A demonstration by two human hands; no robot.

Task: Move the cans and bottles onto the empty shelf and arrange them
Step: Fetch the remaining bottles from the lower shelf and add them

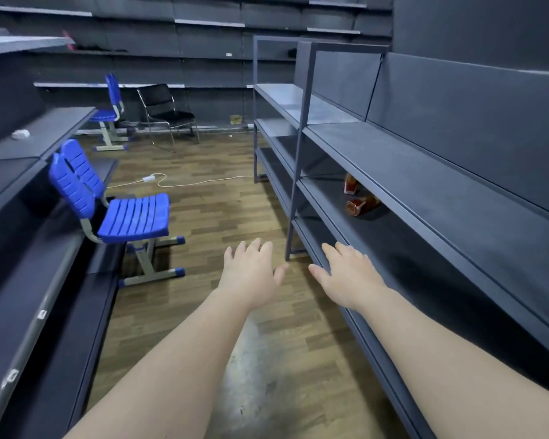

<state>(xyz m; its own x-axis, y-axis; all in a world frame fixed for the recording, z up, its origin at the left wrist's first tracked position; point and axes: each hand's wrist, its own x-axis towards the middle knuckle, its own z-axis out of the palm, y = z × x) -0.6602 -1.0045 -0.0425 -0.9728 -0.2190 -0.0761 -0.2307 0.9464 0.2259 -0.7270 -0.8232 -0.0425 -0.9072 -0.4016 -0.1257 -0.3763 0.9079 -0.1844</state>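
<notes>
Two brown-red bottles lie on the middle board of the dark grey shelf unit [393, 160] on my right. One bottle [362, 205] lies on its side with its base toward me; the other bottle [351, 183] sits just behind it, partly hidden by the board above. The top board of that unit holds nothing that I can see. My left hand [251, 270] reaches forward over the wooden floor, fingers spread, holding nothing. My right hand [346, 274] stretches out beside it, in front of the lower board's front edge, also holding nothing. No cans are in view.
A blue plastic chair [124, 213] stands left of my hands against the dark shelving [29, 280] on the left. A second blue chair [111, 112] and a black chair [165, 112] stand farther back. A white cable [187, 182] crosses the floor.
</notes>
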